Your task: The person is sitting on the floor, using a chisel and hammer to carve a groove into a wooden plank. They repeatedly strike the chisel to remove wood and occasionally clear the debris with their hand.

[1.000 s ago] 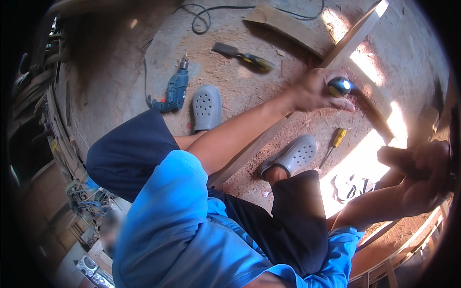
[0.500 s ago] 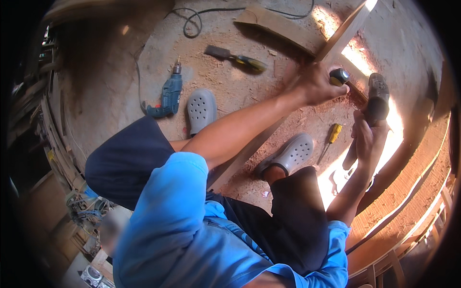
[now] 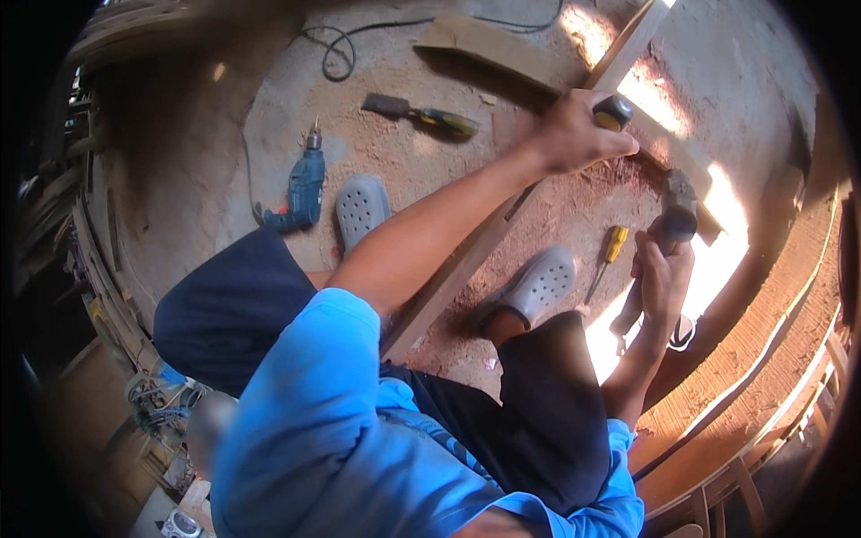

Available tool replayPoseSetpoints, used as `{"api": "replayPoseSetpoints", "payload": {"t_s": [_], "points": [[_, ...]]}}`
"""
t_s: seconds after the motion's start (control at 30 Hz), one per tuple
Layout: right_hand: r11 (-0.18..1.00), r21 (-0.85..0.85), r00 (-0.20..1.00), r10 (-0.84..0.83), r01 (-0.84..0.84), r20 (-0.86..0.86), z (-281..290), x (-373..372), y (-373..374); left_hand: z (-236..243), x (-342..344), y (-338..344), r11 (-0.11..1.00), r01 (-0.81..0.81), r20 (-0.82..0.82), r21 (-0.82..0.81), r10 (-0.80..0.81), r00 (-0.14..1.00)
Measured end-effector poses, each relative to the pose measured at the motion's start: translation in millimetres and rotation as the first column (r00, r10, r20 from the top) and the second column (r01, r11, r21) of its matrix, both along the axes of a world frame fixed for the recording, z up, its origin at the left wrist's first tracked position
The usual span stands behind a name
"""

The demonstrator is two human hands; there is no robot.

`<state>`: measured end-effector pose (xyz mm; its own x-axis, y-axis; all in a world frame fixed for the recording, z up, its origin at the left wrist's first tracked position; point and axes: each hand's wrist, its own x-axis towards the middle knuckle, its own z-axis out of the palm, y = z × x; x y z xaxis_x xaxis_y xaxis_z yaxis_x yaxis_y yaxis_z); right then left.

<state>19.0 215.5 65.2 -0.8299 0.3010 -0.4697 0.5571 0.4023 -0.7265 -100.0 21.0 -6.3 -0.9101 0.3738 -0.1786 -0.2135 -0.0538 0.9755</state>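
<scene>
My left hand (image 3: 578, 134) is closed around the dark and yellow handle of a chisel (image 3: 613, 113), over a long wooden beam (image 3: 462, 260) that runs from near my legs to the far right. The hand and handle hide the chisel's blade. To the right, my right hand (image 3: 664, 273) grips a hammer (image 3: 679, 202), its dark head raised nearer me than the chisel and apart from it. A second, wide-bladed chisel (image 3: 419, 115) with a black and yellow handle lies on the dusty floor to the left of my left hand.
A blue-green corded drill (image 3: 307, 186) lies at the left. Between my right shoe (image 3: 543, 282) and right hand lies a yellow-handled screwdriver (image 3: 615, 244). A short board (image 3: 489, 54) rests farther off, near a black cable (image 3: 336, 58). Thick planks (image 3: 744, 359) line the right side.
My left hand has shifted a little away from me with the chisel. The hammer in my right hand has come slightly nearer me. The whole view has slid slightly.
</scene>
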Motion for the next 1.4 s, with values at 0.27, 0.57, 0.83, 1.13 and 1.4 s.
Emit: {"api": "replayPoseSetpoints", "payload": {"t_s": [0.27,0.57,0.83,1.13,1.4], "points": [[0.998,-0.061,0.983,-0.009,-0.003,-0.181,24.8,9.5,-10.5,14.0,38.8,-18.7,0.995,0.008,-0.342,0.104,0.028,0.939],[0.969,0.151,0.470,0.228,-0.197,-0.853,98.8,-16.3,-43.5,6.4,73.6,-37.3,0.984,0.105,-0.320,0.141,-0.055,0.946],[0.878,0.280,0.821,0.468,-0.389,-0.327,34.2,3.7,-40.2,6.6,114.4,-55.0,0.990,0.062,-0.524,-0.126,-0.119,0.843],[1.000,0.012,1.000,0.010,-0.010,0.015,-3.0,39.4,-13.3,5.5,-18.4,7.0,0.992,-0.047,0.196,-0.120,0.071,0.978],[0.998,-0.035,0.999,-0.048,0.048,-0.015,-19.1,58.3,2.1,26.4,27.4,-26.2,0.992,0.094,-0.191,0.079,-0.077,0.979]]}}
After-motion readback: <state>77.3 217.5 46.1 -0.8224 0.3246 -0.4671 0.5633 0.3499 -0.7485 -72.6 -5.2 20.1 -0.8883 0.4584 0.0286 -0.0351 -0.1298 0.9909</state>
